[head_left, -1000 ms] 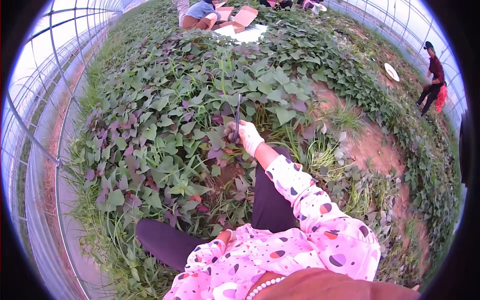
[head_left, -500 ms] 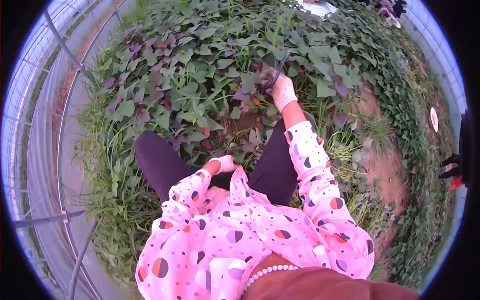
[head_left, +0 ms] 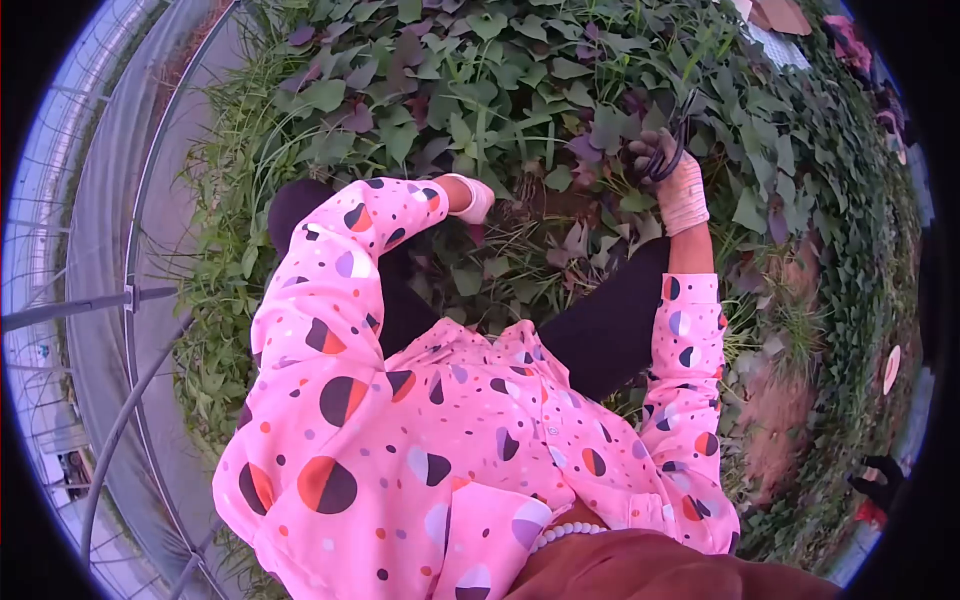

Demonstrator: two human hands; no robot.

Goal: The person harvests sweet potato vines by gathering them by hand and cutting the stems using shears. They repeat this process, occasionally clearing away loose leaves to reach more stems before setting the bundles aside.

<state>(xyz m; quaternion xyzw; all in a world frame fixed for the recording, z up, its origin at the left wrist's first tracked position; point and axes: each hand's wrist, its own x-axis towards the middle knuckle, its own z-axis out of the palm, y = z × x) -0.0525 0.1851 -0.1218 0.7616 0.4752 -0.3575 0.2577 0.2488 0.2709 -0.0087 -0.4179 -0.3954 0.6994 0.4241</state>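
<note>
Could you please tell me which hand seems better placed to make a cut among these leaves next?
Probably the right hand: it holds the dark scissors-like tool beside the leaves, whereas no tool shows in the left hand.

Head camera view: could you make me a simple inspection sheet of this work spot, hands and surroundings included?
Surface: leafy plants, with brown soil showing at right.
Job's things: dark scissors against the leaves; blades open or closed, unclear.
Clutter: cardboard and a white sheet, upper right.
Hands: right hand holds the scissors; left hand is beside the plants, its fingers mostly hidden.
Cables: nothing seen.
Surroundings: metal pipes at left; part of another person at right edge.
</note>
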